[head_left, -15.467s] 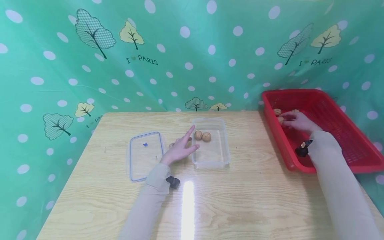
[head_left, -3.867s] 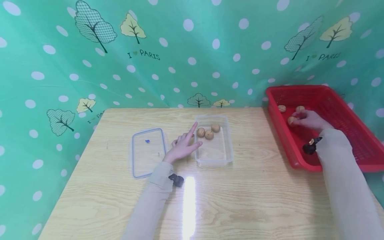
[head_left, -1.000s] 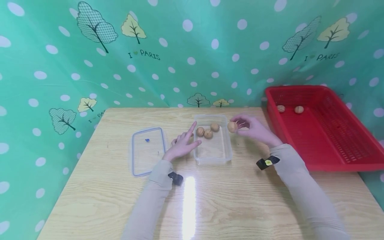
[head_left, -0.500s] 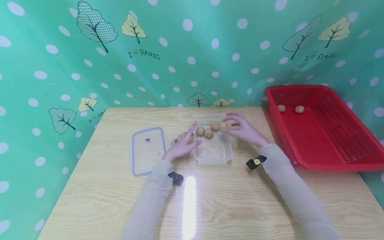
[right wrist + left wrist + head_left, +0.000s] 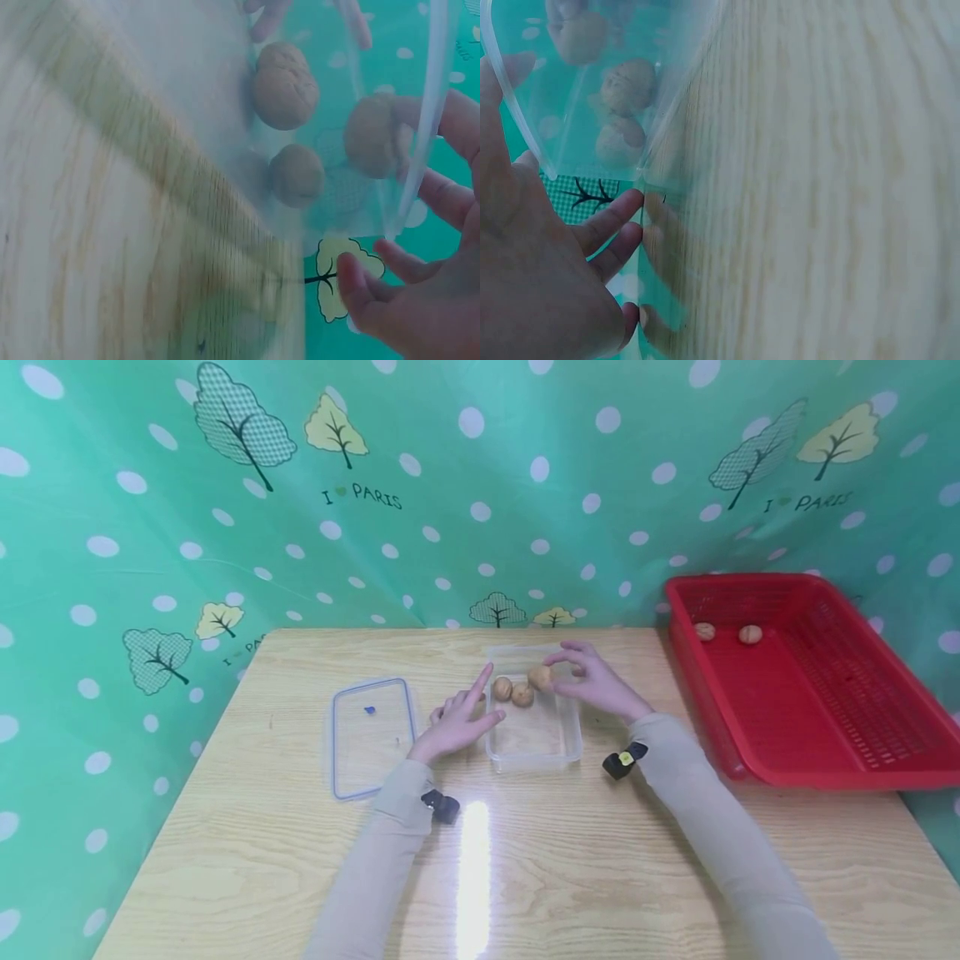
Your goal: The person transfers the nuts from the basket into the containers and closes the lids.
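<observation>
My right hand (image 5: 597, 686) pinches a walnut (image 5: 367, 135) between thumb and fingers, inside the clear plastic container (image 5: 534, 763). Through its wall the right wrist view shows three more walnuts at the bottom: one (image 5: 296, 176) by itself, another (image 5: 286, 99) overlapping the third. From the head, the held walnut covers one of them. My left hand (image 5: 455, 727) stays at the container's left side, index finger and thumb stretched out at the rim. Its other fingertips (image 5: 634, 196) come down onto the tabletop in the left wrist view.
A clear lid (image 5: 372, 752) with a blue seal lies on the wooden table (image 5: 600, 860) left of the container. At the right stands a red plastic basket (image 5: 817, 777) with two walnuts (image 5: 750, 634) near its far left corner. A green patterned cloth (image 5: 420, 485) hangs behind.
Since the earliest frame a third walnut has joined the container. My right hand took another from the basket and carried it left, into the container. My left hand holds its place.
</observation>
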The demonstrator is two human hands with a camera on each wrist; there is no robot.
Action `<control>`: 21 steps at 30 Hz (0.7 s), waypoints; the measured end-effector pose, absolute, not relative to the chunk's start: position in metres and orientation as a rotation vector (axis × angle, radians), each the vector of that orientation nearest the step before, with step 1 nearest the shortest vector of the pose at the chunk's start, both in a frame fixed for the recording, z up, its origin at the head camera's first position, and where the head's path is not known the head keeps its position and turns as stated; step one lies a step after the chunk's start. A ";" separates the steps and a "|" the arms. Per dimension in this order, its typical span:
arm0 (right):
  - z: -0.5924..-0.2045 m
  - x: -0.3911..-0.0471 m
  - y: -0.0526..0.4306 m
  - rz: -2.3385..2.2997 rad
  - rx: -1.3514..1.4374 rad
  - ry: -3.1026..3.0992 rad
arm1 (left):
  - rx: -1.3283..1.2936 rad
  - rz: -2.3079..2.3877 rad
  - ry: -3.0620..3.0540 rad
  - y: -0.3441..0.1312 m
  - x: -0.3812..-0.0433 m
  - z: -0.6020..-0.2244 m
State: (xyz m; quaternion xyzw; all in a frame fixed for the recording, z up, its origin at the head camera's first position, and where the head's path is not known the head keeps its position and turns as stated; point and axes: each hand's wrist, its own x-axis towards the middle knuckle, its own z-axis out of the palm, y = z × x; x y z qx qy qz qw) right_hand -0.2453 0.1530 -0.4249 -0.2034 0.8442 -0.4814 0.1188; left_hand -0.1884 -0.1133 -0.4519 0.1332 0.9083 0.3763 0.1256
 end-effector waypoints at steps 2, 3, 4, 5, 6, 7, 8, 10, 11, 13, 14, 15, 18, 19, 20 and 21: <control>-0.427 -0.246 0.151 -1.361 -0.583 2.497 | 0.387 1.096 2.646 -0.114 -0.188 -0.452; -0.428 -0.247 0.151 -1.333 -0.582 2.510 | 0.387 1.096 2.646 -0.114 -0.188 -0.453; -0.430 -0.248 0.150 -1.305 -0.586 2.521 | 0.386 1.097 2.644 -0.114 -0.188 -0.453; -0.432 -0.249 0.150 -1.279 -0.591 2.534 | 0.386 1.095 2.644 -0.113 -0.188 -0.453; -0.433 -0.249 0.149 -1.256 -0.591 2.544 | 0.386 1.094 2.645 -0.113 -0.188 -0.453; -0.434 -0.249 0.149 -1.235 -0.591 2.553 | 0.386 1.090 2.646 -0.113 -0.188 -0.453; -0.435 -0.250 0.149 -1.220 -0.595 2.556 | 0.387 1.087 2.647 -0.113 -0.188 -0.453; -0.435 -0.250 0.148 -1.216 -0.586 2.550 | 0.390 1.083 2.650 -0.113 -0.188 -0.453; -0.434 -0.250 0.148 -1.220 -0.582 2.545 | 0.391 1.080 2.652 -0.113 -0.188 -0.453; -0.433 -0.250 0.148 -1.225 -0.587 2.535 | 0.392 1.072 2.656 -0.113 -0.188 -0.452; -0.432 -0.250 0.147 -1.229 -0.593 2.530 | 0.391 1.068 2.658 -0.113 -0.189 -0.452; -0.432 -0.250 0.147 -1.229 -0.592 2.529 | 0.389 1.063 2.658 -0.113 -0.189 -0.453; -0.429 -0.249 0.148 -1.229 -0.580 2.540 | 0.387 1.063 2.658 -0.114 -0.190 -0.454; -0.428 -0.249 0.148 -1.230 -0.574 2.546 | 0.387 1.065 2.657 -0.114 -0.190 -0.454; -0.427 -0.248 0.149 -1.238 -0.564 2.548 | 0.385 1.065 2.656 -0.114 -0.190 -0.454; -0.426 -0.247 0.149 -1.249 -0.554 2.547 | 0.385 1.068 2.654 -0.114 -0.190 -0.454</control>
